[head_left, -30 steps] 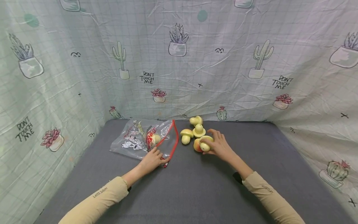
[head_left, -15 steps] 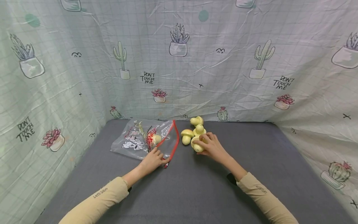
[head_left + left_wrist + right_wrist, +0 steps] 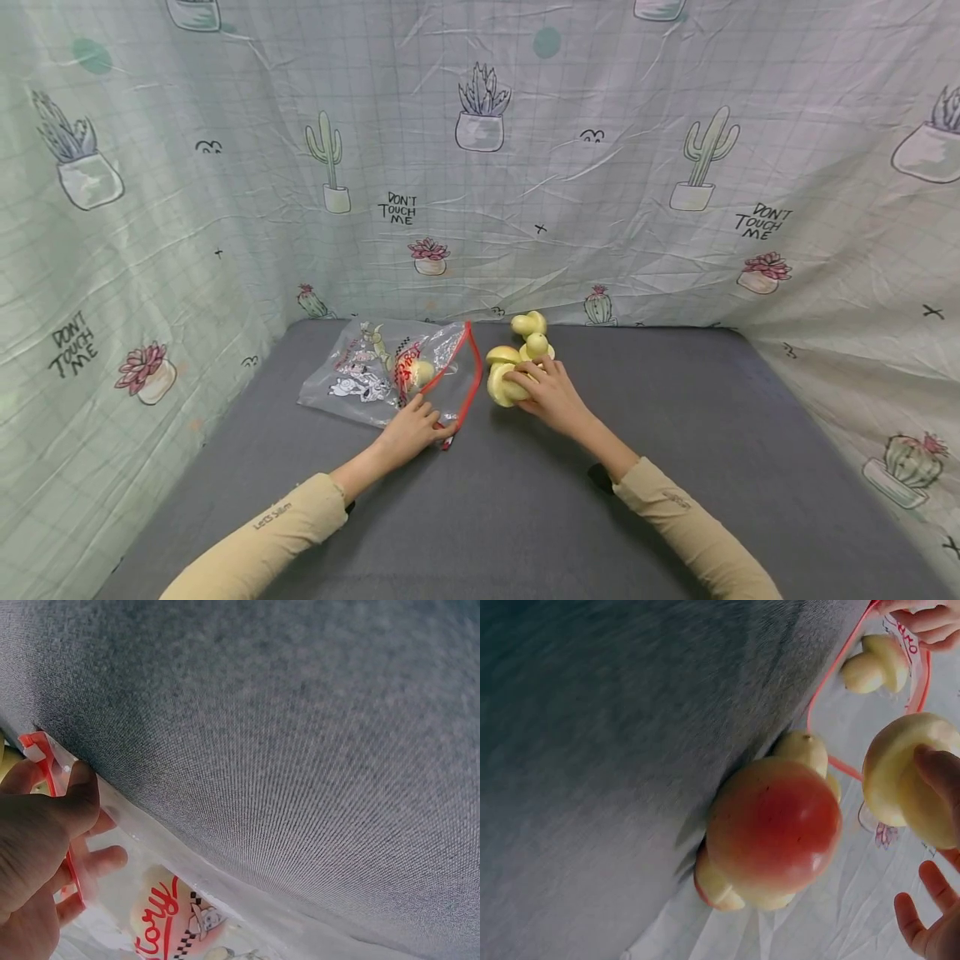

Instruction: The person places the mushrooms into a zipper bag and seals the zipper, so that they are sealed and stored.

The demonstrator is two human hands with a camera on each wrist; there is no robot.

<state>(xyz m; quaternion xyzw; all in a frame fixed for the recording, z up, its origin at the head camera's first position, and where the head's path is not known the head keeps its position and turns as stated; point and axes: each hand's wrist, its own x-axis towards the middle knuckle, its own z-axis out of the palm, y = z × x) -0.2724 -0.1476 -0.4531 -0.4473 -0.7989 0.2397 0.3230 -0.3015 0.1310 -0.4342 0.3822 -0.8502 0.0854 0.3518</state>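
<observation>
A clear printed zip bag (image 3: 375,371) with a red rim (image 3: 472,367) lies on the grey table cloth, one yellow toy mushroom (image 3: 422,372) inside it. My left hand (image 3: 429,423) pinches the rim's near end (image 3: 46,761) between thumb and fingers. My right hand (image 3: 519,385) grips another yellow mushroom (image 3: 498,387) just right of the bag's mouth; in the right wrist view that mushroom (image 3: 900,776) hangs near the rim (image 3: 832,682). A red-capped mushroom (image 3: 774,825) rests on the cloth below it.
Three more toy mushrooms (image 3: 529,323) (image 3: 537,345) (image 3: 501,356) cluster behind my right hand. Cactus-print cloth walls (image 3: 480,208) close in the back and both sides. The grey surface (image 3: 525,517) stretches toward me.
My right hand has carried its mushroom leftward, from beside the mushroom pile to the bag's red rim. The left hand has kept its pinch on the rim.
</observation>
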